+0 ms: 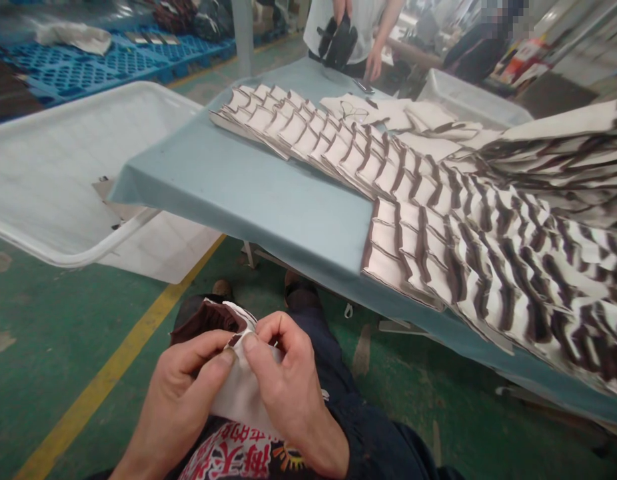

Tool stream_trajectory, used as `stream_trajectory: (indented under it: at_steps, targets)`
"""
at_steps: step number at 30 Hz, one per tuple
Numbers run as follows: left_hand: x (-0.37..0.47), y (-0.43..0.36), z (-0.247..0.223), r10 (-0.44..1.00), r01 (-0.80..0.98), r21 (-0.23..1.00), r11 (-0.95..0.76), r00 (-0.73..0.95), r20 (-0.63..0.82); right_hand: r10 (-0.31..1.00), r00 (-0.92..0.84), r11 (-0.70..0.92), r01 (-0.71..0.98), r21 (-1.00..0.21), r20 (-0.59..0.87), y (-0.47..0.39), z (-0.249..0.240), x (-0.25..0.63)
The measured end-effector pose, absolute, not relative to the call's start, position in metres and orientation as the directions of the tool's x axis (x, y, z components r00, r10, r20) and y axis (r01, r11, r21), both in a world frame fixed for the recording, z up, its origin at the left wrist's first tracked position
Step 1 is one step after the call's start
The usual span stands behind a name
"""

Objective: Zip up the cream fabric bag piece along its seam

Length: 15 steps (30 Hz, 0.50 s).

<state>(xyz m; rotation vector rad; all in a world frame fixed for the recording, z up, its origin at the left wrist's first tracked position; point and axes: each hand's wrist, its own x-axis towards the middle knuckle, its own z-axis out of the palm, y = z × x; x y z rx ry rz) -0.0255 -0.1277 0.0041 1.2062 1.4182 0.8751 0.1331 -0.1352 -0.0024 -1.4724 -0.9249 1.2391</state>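
In front of my lap, both hands grip a small white cloth piece (238, 393) with a dark brown lining or edge. My left hand (183, 393) is closed, its thumb and forefinger pinching the upper edge. Close beside it, my right hand (293, 380) pinches the same edge, thumb on the near side. The brown part curls open beyond the fingertips, and the lower white part hangs down between the hands. To the right, overlapping rows of similar white pieces with brown edges (408, 247) cover much of the table.
The blue-covered table (268, 207) slants across ahead of me. A large white tub (78, 160) stands at left, with blue pallets (133, 63) behind. Across the table a person holds a black object (338, 43). A translucent bin (478, 100) sits at the back right.
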Motion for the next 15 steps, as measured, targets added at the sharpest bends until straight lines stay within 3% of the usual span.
stream_trajectory:
  at_steps: [6, 12, 15]
  targets:
    - [-0.025, -0.127, 0.008, 0.976, 0.25, 0.949, 0.19, 0.054, -0.209, 0.887, -0.023, -0.448, -0.293, -0.845, -0.462, -0.129, 0.005, 0.141]
    - [-0.039, -0.114, -0.003, 0.974, 0.276, 0.961, -0.016, 0.223, -0.048, 0.834, -0.213, -0.55, -0.236, -0.801, -0.51, -0.114, 0.013, 0.154]
    - [-0.037, -0.104, 0.003, 0.957, 0.348, 0.925, -0.153, 0.287, 0.05, 0.846, -0.223, -0.528, -0.224, -0.819, -0.484, -0.109, 0.012, 0.152]
